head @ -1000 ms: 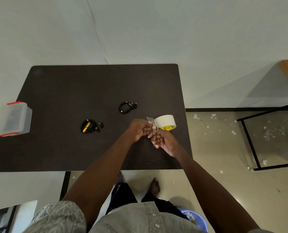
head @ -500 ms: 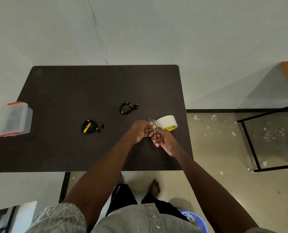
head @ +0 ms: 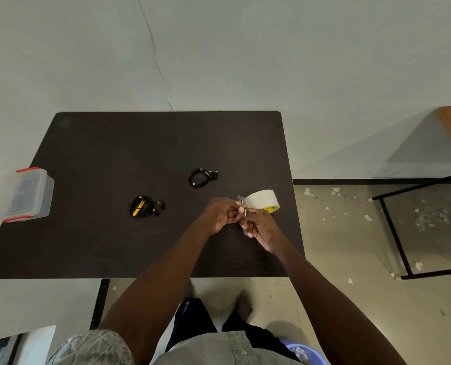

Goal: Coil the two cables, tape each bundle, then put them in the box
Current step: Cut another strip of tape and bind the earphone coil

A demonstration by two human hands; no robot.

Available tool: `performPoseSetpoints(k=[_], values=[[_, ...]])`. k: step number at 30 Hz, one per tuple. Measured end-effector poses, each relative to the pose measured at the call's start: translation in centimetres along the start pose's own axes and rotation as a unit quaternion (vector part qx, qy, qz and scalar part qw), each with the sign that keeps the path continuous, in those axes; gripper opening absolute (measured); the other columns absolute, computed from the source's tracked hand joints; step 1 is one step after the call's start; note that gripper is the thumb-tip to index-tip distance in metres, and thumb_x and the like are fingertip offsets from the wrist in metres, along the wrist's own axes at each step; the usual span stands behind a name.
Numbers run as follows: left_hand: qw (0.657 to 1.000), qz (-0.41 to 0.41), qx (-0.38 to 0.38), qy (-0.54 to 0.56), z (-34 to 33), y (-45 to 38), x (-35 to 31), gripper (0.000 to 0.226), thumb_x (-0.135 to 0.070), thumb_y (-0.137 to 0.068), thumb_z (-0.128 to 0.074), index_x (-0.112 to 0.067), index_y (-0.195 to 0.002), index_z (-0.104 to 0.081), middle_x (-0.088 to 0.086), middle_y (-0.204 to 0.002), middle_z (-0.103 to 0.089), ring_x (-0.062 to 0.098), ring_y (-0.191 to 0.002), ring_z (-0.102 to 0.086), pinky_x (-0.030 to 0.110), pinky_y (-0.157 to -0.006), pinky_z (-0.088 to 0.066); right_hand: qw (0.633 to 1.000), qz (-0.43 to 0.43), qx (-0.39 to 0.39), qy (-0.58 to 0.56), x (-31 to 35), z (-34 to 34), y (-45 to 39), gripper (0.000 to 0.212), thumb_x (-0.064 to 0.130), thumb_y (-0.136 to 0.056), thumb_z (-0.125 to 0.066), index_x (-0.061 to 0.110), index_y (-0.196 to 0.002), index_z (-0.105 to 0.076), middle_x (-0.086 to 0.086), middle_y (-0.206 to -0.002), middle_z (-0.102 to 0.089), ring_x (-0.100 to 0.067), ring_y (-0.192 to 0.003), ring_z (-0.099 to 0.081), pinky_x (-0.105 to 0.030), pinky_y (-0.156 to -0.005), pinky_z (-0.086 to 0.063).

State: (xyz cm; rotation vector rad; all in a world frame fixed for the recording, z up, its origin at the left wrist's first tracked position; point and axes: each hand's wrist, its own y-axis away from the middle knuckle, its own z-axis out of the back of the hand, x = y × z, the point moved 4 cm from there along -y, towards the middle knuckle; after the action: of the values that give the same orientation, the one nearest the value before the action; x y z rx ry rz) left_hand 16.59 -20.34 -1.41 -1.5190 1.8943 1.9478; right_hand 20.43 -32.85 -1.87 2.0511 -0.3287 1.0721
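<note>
Cables: both lie coiled on the worktop (head: pixel 113 246), one (head: pixel 202 177) bare, the other (head: pixel 144 206) seemingly taped yellow. Left hand (head: pixel 223 214) pinches the tape end; right hand (head: pixel 259 227) grips scissors (head: pixel 243 209) beside the roll (head: pixel 262 201). Taping and boxing remain; box (head: pixel 28 193) sits far left.

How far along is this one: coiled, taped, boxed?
Both cables are coiled on the table: one plain black, one with yellow strips. Whether either is taped is unclear. The left hand pinches a strip from the tape roll; the right hand holds scissors to it. Neither is in the box yet.
</note>
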Motion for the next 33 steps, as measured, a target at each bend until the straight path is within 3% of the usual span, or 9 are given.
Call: performPoseSetpoints(k=[4, 9, 13, 18, 21, 26, 33], values=[[1.000, -0.003, 0.002, 0.004, 0.2, 0.2, 0.1, 0.012, 0.005, -0.087, -0.053, 0.000, -0.083, -0.063, 0.010, -0.069, -0.068, 0.020, -0.063, -0.062, 0.031, -0.061, -0.055, 1.000, 0.008, 0.005, -0.023, 0.4, -0.4, 0.3, 0.013, 0.011, -0.092, -0.063, 0.005, -0.082, -0.067, -0.008, -0.059, -0.055, -0.009, -0.042, -0.045, -0.020, -0.040, -0.033], [1.000, -0.003, 0.012, 0.020, 0.5, 0.4, 0.3, 0.012, 0.005, -0.088, -0.053, 0.001, -0.088, -0.064, 0.012, -0.076, -0.069, 0.019, -0.065, -0.068, 0.030, -0.060, -0.057, 0.999, 0.011, 0.002, -0.047, 0.5, -0.3, 0.0, 0.018, 0.015, -0.094, -0.060, 0.002, -0.083, -0.067, -0.007, -0.059, -0.056, -0.009, -0.043, -0.046, -0.020, -0.040, -0.035], [1.000, -0.010, 0.018, 0.011, 0.6, 0.2, 0.5, 0.012, 0.000, -0.090, -0.053, -0.001, -0.085, -0.064, 0.009, -0.065, -0.065, 0.020, -0.060, -0.067, 0.035, -0.065, -0.056, 0.996, -0.028, 0.016, -0.078, 0.6, -0.4, 0.1, 0.037, 0.033, -0.096, -0.054, 0.000, -0.086, -0.067, -0.010, -0.066, -0.061, -0.012, -0.049, -0.055, -0.020, -0.042, -0.039], [1.000, -0.017, 0.010, -0.001, 0.9, 0.1, 0.6, 0.011, -0.002, -0.091, -0.055, 0.000, -0.084, -0.064, 0.008, -0.065, -0.064, 0.021, -0.060, -0.064, 0.040, -0.073, -0.058, 0.989, -0.061, 0.086, -0.099, 0.7, -0.8, 0.2, 0.055, 0.049, -0.095, -0.050, -0.003, -0.094, -0.066, -0.011, -0.070, -0.064, -0.014, -0.056, -0.059, -0.021, -0.048, -0.043], [1.000, -0.022, 0.012, -0.012, 0.9, 0.5, 0.4, 0.013, -0.002, -0.091, -0.055, -0.002, -0.079, -0.061, 0.005, -0.054, -0.057, 0.019, -0.048, -0.056, 0.034, -0.062, -0.055, 0.985, -0.078, 0.112, -0.107, 0.7, -1.0, 0.1, 0.060, 0.054, -0.094, -0.049, -0.004, -0.097, -0.065, -0.014, -0.076, -0.065, -0.016, -0.060, -0.060, -0.022, -0.051, -0.046], [0.999, -0.033, 0.023, -0.029, 1.0, 0.9, 0.2, 0.016, -0.003, -0.091, -0.051, 0.000, -0.080, -0.062, 0.009, -0.053, -0.047, 0.021, -0.044, -0.049, 0.031, -0.054, -0.048, 0.986, -0.085, 0.113, -0.093, 0.7, -1.3, 0.0, 0.039, 0.041, -0.085, -0.067, 0.003, -0.090, -0.074, -0.014, -0.084, -0.068, -0.017, -0.066, -0.062, -0.022, -0.056, -0.049], [0.999, -0.029, 0.020, 0.004, 1.4, 0.5, 0.2, 0.014, -0.001, -0.091, -0.052, 0.000, -0.084, -0.065, 0.009, -0.058, -0.060, 0.020, -0.054, -0.063, 0.033, -0.062, -0.055, 0.992, -0.062, 0.068, -0.081, 0.7, -1.3, -0.4, 0.013, 0.018, -0.080, -0.070, 0.005, -0.079, -0.069, -0.007, -0.062, -0.056, -0.008, -0.044, -0.045, -0.017, -0.042, -0.034]])
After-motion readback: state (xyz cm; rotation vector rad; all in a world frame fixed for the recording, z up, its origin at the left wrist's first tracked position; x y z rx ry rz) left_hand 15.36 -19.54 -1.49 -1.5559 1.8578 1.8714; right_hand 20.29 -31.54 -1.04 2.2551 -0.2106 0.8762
